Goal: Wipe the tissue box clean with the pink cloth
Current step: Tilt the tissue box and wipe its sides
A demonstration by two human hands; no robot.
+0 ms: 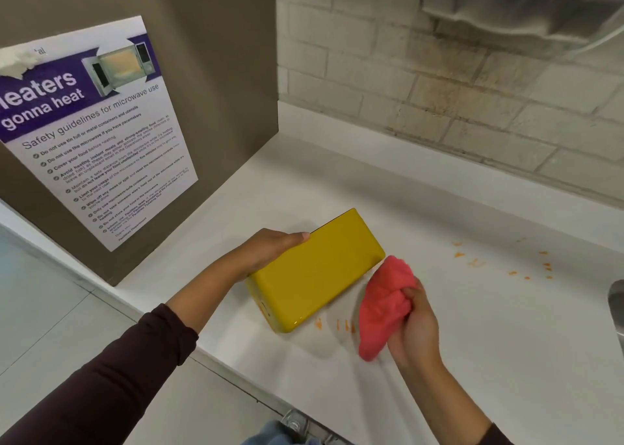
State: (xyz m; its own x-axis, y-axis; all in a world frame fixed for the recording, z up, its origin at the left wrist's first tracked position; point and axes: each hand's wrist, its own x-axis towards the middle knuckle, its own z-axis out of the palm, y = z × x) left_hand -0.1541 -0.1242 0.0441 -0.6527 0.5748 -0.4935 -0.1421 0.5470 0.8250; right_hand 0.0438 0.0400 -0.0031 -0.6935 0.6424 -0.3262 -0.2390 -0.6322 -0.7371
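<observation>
A yellow tissue box (317,272) is tilted up on the white counter (472,326), its broad yellow face turned toward me. My left hand (270,249) grips its far left edge, fingers curled over the top. A bunched pink cloth (385,306) is held in my right hand (415,330), just right of the box. The cloth's upper end sits at the box's lower right corner; whether it touches is unclear.
Orange smears (337,324) mark the counter under the box, and more orange spots (513,265) lie to the right. A brown panel with a microwave safety poster (98,134) stands at the left. A tiled wall (439,73) runs behind. A metal object (616,309) shows at the right edge.
</observation>
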